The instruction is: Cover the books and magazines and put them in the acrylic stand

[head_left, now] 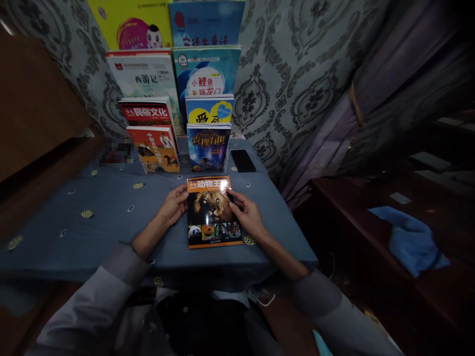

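A book with a lion on its cover [211,210] and an orange title band lies face up near the front of the table, between my hands. My left hand [174,203] grips its left edge, thumb toward the cover. On the opposite side, my right hand [248,212] holds the right edge, with thumb and forefinger at the cover's border. Just behind it, an orange book [158,151] and a dark blue book [208,148] stand upright at the front of two stepped columns of books.
A blue patterned cloth covers the table [107,232]. A black phone [243,161] lies right of the books. Farther back stand a white book [148,76] and a teal book [208,74]. To the right, a blue cloth [411,240] lies on a dark red surface.
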Available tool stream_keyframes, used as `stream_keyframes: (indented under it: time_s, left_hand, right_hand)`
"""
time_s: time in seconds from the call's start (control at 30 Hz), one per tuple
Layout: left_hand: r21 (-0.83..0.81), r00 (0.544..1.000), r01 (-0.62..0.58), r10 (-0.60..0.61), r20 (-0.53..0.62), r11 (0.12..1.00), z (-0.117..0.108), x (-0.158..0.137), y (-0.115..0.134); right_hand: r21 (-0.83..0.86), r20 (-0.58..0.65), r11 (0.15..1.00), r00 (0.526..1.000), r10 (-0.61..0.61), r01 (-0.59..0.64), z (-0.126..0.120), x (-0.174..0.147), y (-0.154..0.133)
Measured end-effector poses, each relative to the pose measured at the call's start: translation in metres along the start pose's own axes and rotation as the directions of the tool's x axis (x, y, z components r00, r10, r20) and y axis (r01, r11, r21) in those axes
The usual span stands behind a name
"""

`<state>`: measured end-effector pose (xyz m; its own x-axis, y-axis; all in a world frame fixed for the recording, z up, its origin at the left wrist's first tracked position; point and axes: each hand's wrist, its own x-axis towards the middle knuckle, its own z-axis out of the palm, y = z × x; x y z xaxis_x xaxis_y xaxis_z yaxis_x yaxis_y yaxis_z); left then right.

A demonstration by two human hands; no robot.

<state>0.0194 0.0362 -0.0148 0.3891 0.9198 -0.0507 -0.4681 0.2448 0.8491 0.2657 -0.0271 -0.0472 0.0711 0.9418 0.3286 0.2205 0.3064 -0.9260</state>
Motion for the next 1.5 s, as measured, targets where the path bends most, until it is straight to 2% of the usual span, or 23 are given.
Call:
stream_keyframes:
  time_s: [0.33,0.43,0.63,0.8,0.9,1.13,1.2,1.37,1.5]
  left_hand:
    - [-0.002,1.0,0.006,-0.006,0.004,1.0,0.003,-0.002,0.004]
    - [-0.006,1.0,0.003,-0.003,0.0,1.0,0.007,-0.004,0.004]
    - [-0.039,0.999,-0.013,0.012,-0.032,0.999,0.011,-0.005,0.003]
    - [0.025,0.995,-0.059,0.061,-0.082,0.998,0.01,-0.004,0.001]
    - [0.044,0.991,-0.103,0.106,-0.084,0.994,0.013,-0.002,0.006]
    - [0.117,0.962,-0.27,0.274,-0.017,0.956,0.027,0.005,0.035]
    - [0.123,0.962,-0.263,0.27,-0.043,0.957,0.026,0.006,0.034]
    - [0.123,0.97,-0.148,0.168,-0.177,0.981,0.018,0.006,0.019]
    - [0.148,0.964,-0.219,0.237,-0.119,0.965,0.029,0.012,0.033]
  right_hand:
    - [-0.031,-0.043,0.999,0.999,-0.005,0.004,-0.005,-0.005,-0.022]
    - [-0.023,-0.051,0.999,0.998,0.031,-0.032,-0.005,-0.006,-0.026]
    - [0.175,-0.039,0.961,0.974,0.222,-0.212,-0.003,-0.007,-0.025]
    - [0.338,0.081,0.884,0.945,0.316,-0.324,0.002,-0.004,-0.019]
    - [0.354,0.114,0.884,0.952,0.284,-0.306,0.0,0.003,-0.025]
    - [0.288,0.125,0.95,0.988,0.091,-0.124,-0.008,0.03,-0.061]
    - [0.281,0.148,0.951,0.985,0.086,-0.125,-0.005,0.03,-0.06]
    - [0.264,0.179,0.946,0.974,0.142,-0.186,0.004,0.023,-0.041]
    - [0.248,0.172,0.961,0.982,0.08,-0.122,-0.003,0.038,-0.046]
